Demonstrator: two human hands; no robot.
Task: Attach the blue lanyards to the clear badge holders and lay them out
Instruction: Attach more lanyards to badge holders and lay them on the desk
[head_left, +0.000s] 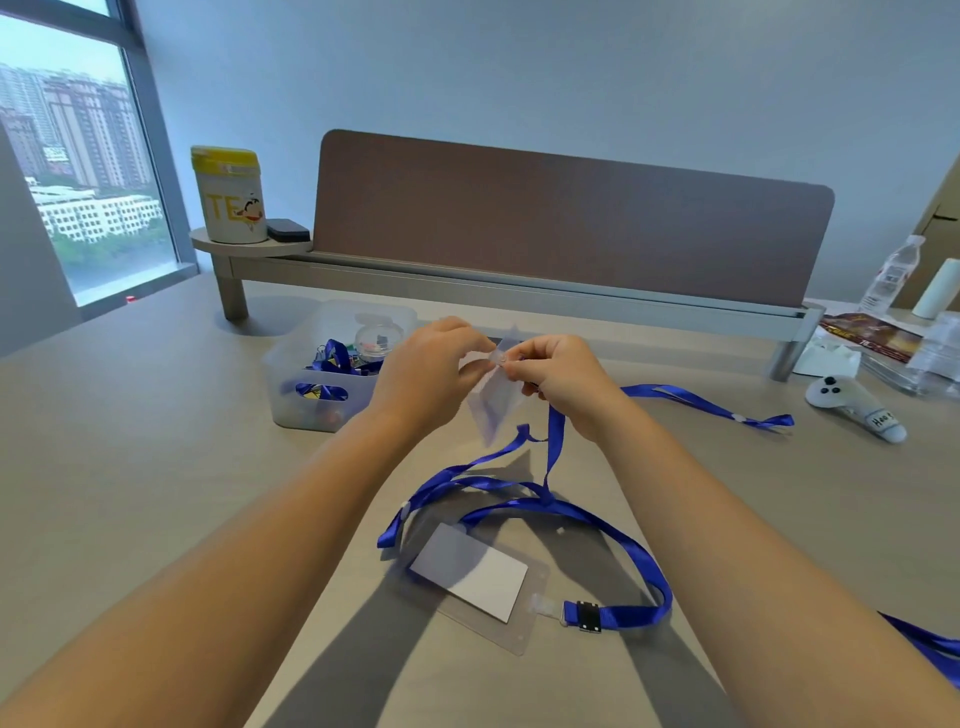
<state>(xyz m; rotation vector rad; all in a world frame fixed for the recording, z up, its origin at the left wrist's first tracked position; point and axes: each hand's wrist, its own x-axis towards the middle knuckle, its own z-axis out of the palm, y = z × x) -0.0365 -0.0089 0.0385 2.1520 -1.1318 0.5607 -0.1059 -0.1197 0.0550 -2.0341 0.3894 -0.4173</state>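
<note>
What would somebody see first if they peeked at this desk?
Probably the two hands, left hand and right hand, held up mid-desk, pinching a clear badge holder between them. Just below lies a finished badge holder clipped to a bright blue lanyard. A yellow-lidded tub stands on the far-left shelf.

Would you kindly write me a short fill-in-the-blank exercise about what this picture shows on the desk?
1. Both hands, left hand and right hand, hold a clear badge holder above the ____.
2. The finished badge holder lying nearest the person has a ____ lanyard clipped to it.
3. The translucent bin sits on the person's ____ side.
4. The tall canister has a ____ lid.

Missing words: table; blue; left; yellow
</note>
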